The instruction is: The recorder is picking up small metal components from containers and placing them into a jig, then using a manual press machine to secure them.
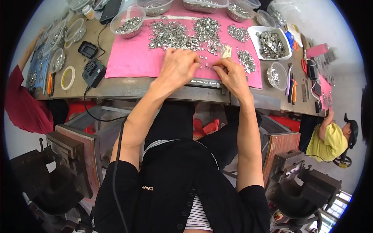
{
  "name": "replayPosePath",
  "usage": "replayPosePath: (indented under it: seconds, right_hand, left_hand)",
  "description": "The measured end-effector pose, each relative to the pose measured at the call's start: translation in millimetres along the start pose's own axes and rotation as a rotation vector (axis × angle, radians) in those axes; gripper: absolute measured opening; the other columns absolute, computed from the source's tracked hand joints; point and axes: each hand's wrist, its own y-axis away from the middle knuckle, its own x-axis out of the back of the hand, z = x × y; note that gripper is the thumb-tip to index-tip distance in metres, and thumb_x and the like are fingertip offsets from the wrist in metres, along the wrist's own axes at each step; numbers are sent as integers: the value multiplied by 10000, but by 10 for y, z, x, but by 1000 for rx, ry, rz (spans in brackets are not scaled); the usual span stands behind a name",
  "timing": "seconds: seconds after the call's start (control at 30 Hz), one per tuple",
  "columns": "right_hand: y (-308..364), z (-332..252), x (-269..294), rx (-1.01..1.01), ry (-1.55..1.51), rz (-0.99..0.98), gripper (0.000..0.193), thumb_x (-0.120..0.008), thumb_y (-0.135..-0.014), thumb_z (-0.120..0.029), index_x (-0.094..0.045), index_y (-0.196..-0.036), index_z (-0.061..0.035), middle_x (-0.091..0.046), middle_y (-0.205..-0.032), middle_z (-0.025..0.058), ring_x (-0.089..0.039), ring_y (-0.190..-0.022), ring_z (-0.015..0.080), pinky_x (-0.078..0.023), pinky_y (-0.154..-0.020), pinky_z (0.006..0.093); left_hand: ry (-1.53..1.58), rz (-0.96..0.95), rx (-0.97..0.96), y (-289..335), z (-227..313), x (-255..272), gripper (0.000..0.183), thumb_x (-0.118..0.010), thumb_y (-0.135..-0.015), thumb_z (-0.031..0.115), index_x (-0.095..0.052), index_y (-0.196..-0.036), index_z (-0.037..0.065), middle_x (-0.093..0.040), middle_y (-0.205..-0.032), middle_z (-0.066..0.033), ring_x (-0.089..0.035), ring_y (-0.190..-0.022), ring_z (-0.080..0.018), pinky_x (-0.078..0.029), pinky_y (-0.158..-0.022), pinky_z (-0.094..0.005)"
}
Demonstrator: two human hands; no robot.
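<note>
Over the front of a pink mat (pixel 132 62), my left hand (pixel 178 66) has its thumb and fingers pinched together; whatever is between them is too small to make out. Facing it, my right hand (pixel 232 75) pinches at a tiny silver metal piece (pixel 208 66) that shows by its fingertips. Just below both hands, along the table's front edge, lies a narrow metal rail (pixel 206 82) with a row of small shiny parts. Beyond my hands are spread heaps of small silver metal parts (pixel 169 34). A bundle of pale thin sticks (pixel 226 51) lies above my right hand.
Clear tubs (pixel 128 27) and a white tray (pixel 270 42) hold more metal parts. Pliers (pixel 294 91) and a clear bowl (pixel 277 76) are at right; a black charger-like box (pixel 93 72) and tape roll (pixel 68 78) at left. People sit on both sides, one in a yellow shirt (pixel 328 143).
</note>
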Motion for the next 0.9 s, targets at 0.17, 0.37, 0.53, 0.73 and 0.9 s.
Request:
replayPosePath:
  seconds: [0.17,0.37,0.53,0.73,0.9]
  right_hand:
    - [-55,-10,-90,104,-7,28,152,-748,-876,-134,-705,-931,1,-668,-872,157,-666,-772,328,-517,-699,418]
    - [-67,-90,-113,88,13,-27,169,-770,-853,-131,-706,-911,15,-667,-856,145,-672,-777,323,-521,-697,425]
    - [-58,-73,-60,94,-83,-37,160,-773,-843,-141,-714,-905,-6,-669,-869,149,-671,-775,332,-523,-697,428]
    - [-90,-14,-127,189,-21,-21,130,-761,-850,-75,-727,-955,-8,-644,-824,124,-626,-698,240,-491,-645,369]
    - [-46,-49,-141,185,-24,15,119,-734,-865,-85,-693,-935,1,-664,-867,153,-660,-792,343,-516,-708,432]
  left_hand:
    - [-112,17,-16,45,-124,92,67,-710,-884,158,-714,-881,91,-651,-810,-58,-624,-862,-243,-371,-921,-415]
    - [-117,45,8,87,-103,31,92,-730,-872,188,-719,-880,97,-627,-798,-50,-609,-858,-240,-364,-914,-416]
    - [-136,85,-67,95,-152,-38,96,-727,-877,176,-709,-924,94,-638,-828,-44,-610,-881,-238,-358,-914,-416]
    - [101,90,-45,146,-46,-42,88,-685,-910,122,-658,-968,61,-649,-850,-69,-617,-856,-266,-404,-854,-404]
    - [342,74,-8,276,225,-55,65,-655,-911,62,-623,-953,22,-628,-848,-110,-603,-818,-296,-435,-780,-408]
